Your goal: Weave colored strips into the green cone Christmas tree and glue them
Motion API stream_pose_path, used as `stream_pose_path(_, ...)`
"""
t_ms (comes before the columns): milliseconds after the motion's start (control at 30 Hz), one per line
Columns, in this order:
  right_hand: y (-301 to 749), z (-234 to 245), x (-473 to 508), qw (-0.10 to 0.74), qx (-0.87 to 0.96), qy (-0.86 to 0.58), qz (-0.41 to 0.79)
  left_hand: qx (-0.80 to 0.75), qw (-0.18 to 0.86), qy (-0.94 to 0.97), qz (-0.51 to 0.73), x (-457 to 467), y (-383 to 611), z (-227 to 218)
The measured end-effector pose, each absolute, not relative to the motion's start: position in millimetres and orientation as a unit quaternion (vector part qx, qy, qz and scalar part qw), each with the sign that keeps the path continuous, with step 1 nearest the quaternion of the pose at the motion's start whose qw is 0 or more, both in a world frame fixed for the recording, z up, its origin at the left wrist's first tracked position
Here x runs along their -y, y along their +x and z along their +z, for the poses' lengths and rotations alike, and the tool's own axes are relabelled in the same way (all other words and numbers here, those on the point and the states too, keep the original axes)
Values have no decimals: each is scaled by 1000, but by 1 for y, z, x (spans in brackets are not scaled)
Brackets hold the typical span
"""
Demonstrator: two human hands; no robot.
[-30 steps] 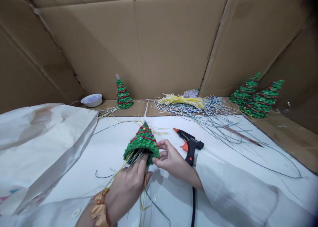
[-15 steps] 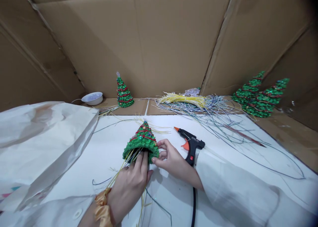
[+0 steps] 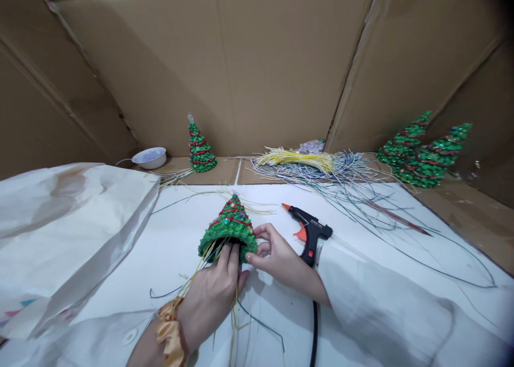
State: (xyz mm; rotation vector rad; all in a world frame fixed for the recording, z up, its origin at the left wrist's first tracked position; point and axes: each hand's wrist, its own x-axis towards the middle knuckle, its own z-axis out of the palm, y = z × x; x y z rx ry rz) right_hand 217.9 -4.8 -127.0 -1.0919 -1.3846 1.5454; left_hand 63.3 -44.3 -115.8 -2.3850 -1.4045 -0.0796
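A small green Christmas tree (image 3: 227, 225) with red garland and small baubles is tilted so that its hollow base faces me. My right hand (image 3: 281, 257) pinches the right rim of that base between thumb and fingers. Fingers of my left hand (image 3: 212, 297) reach into the hollow, pressed together; their tips are hidden inside, so what they grip does not show. Thin yellow and white wires (image 3: 196, 273) come out of the base and run down past my left hand. Below it, a dark green wire (image 3: 263, 327) lies bent on the white table (image 3: 160, 249).
A black hot glue gun (image 3: 310, 230) lies right of the tree, its cable running toward me. Behind are bundled wires (image 3: 297, 160), another tree (image 3: 201, 150) and a white bowl (image 3: 149, 158). Two trees (image 3: 425, 158) stand far right. A white bag (image 3: 76, 217) lies left; cardboard (image 3: 241, 61) walls enclose the back.
Both hands keep nearly the same place on the tree. The view has shifted very slightly; no object has been taken up or let go.
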Motion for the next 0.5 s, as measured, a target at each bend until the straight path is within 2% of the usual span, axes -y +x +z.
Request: stream_pose_path(500, 217, -130, 5, 397, 544, -418, 610, 491, 192, -849, -21, 43, 61, -116)
